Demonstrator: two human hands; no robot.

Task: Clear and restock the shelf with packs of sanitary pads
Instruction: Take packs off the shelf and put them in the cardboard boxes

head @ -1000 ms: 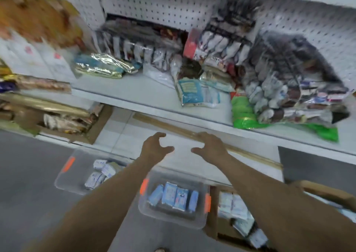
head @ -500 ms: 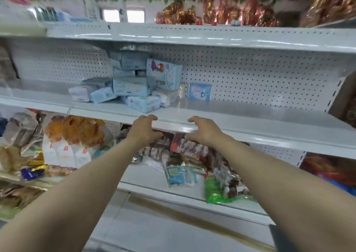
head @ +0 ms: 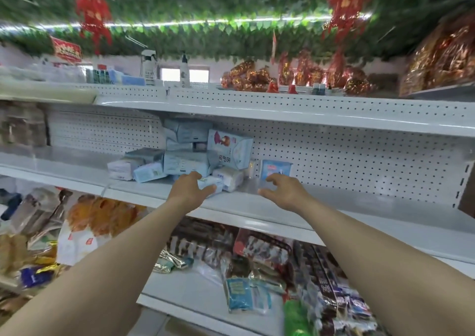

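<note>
Both hands have left the front lip and gone in over the shelf [head: 359, 207] — your left hand [head: 189, 191] brackets the nearest pale pack [head: 214, 182], thumb and fingers apart, not visibly clamped. Your right hand [head: 286, 193] hovers empty, fingers loosely curled and spread, a small blue pack [head: 276, 168] at its 12 o'clock. The pile of pads [head: 185, 162] sits at your left hand's 11 o'clock — two hands flanking it probably means scooping it clear.
</note>
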